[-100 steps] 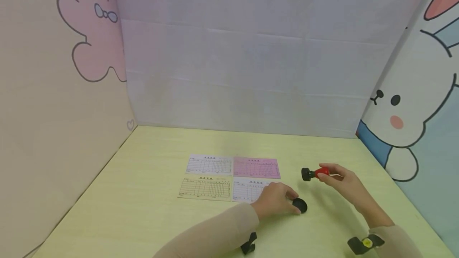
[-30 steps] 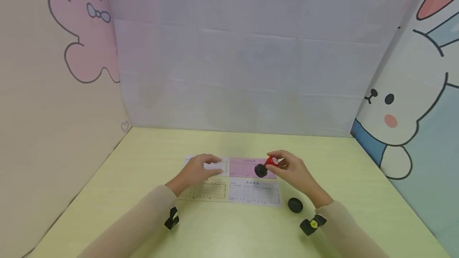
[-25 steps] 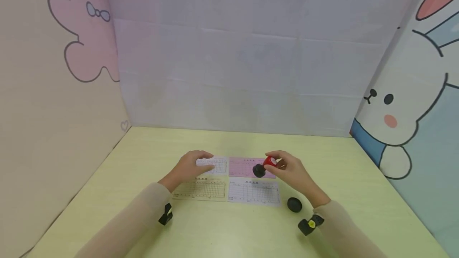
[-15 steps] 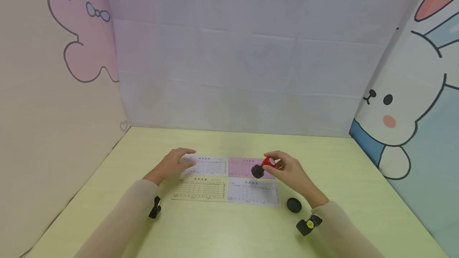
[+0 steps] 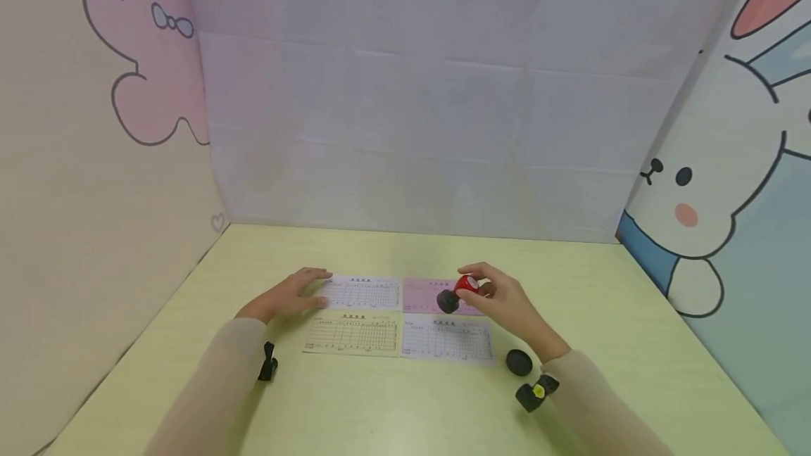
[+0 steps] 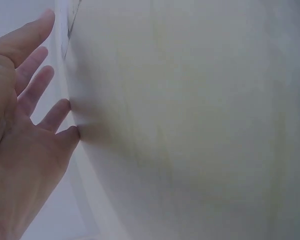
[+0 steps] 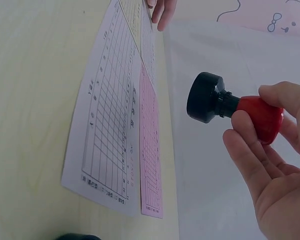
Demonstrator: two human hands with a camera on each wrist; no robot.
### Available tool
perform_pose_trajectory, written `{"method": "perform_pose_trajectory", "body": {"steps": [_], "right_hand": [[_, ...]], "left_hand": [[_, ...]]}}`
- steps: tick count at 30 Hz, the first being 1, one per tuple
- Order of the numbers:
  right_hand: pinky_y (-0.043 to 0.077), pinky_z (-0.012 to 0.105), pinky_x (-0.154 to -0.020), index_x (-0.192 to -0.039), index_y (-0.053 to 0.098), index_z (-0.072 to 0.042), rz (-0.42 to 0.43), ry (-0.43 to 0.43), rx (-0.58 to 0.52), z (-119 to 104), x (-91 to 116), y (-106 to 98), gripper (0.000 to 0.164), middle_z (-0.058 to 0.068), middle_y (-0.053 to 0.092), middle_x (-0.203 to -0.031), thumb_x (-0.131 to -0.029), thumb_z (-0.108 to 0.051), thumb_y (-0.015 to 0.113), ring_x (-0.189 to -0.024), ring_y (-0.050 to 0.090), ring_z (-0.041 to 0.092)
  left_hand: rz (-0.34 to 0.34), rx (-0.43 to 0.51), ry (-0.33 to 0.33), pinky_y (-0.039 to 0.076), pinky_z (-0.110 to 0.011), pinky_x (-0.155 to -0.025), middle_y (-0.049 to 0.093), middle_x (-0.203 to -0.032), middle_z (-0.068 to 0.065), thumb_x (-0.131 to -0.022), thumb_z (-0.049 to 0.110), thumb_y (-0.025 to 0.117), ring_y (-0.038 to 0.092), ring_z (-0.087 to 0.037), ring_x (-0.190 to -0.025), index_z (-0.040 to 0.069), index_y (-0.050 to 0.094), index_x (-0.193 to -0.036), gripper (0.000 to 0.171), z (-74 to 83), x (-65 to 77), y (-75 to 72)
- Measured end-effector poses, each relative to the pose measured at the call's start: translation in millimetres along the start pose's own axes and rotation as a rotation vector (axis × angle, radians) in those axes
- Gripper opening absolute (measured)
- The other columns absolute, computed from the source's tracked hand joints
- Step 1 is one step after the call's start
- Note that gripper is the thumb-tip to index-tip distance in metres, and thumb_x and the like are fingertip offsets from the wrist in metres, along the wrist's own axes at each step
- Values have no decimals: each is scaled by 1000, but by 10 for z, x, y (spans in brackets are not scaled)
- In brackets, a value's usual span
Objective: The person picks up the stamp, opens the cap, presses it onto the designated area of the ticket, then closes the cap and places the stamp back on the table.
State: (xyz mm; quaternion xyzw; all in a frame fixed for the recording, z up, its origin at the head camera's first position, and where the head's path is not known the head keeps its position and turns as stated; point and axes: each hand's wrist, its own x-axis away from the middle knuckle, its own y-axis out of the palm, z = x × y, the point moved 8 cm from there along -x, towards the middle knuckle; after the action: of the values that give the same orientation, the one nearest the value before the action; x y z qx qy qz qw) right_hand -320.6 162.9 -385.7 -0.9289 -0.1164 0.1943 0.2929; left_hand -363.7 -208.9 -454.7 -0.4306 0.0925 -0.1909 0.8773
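Observation:
My right hand [image 5: 507,305] grips a rubber stamp by its red knob [image 7: 262,117], holding it in the air over the pink form [image 5: 418,295]. The stamp's round black base [image 7: 205,97] points away from the palm. At the left edge of the upper white form [image 5: 364,294], my left hand [image 5: 285,298] lies with thumb and fingers spread, its fingertips right at the paper. In the left wrist view the left hand's little finger [image 6: 60,112] meets the pale tabletop. A round black cap [image 5: 519,362] lies on the table below my right hand.
Four-cornered layout: a yellow form [image 5: 351,335] and a second white form [image 5: 446,340] make up the near row. Pale wooden tabletop [image 5: 355,407] surrounds the papers. A white cloth wall [image 5: 412,125] stands behind, with cartoon-printed walls either side.
My left hand has left the black cap and moved left across the forms to the upper white form's edge. My right hand has carried the stamp leftward over the pink form.

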Motion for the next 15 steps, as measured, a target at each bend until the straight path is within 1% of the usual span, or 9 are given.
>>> {"method": "perform_pose_trajectory", "body": {"steps": [2, 8, 15], "right_hand": [[54, 24, -65, -124, 66, -18, 0, 1, -16, 0, -14, 20, 36, 5, 66, -113, -90, -21, 78, -80, 63, 19], [53, 23, -65, -122, 68, -17, -17, 1, -34, -24, -86, 137, 35, 1, 68, -110, -89, -21, 79, -80, 62, 20], [51, 23, -64, -122, 68, -17, -41, -15, -51, -108, -159, 262, 34, 0, 69, -108, -90, -21, 78, -79, 61, 18]], "left_hand": [[-9, 11, 3, 18, -70, -112, 31, -156, -27, -97, 26, 67, 23, -52, -143, 3, 45, -149, 61, -6, -16, 10], [-26, -35, 19, 17, -70, -113, 30, -158, -24, -99, 27, 65, 22, -51, -144, 2, 44, -150, 60, -31, -36, 30], [-56, 17, 11, 12, -68, -114, 29, -160, -21, -99, 23, 65, 17, -49, -146, 3, 44, -150, 59, -21, -23, 51]]}}
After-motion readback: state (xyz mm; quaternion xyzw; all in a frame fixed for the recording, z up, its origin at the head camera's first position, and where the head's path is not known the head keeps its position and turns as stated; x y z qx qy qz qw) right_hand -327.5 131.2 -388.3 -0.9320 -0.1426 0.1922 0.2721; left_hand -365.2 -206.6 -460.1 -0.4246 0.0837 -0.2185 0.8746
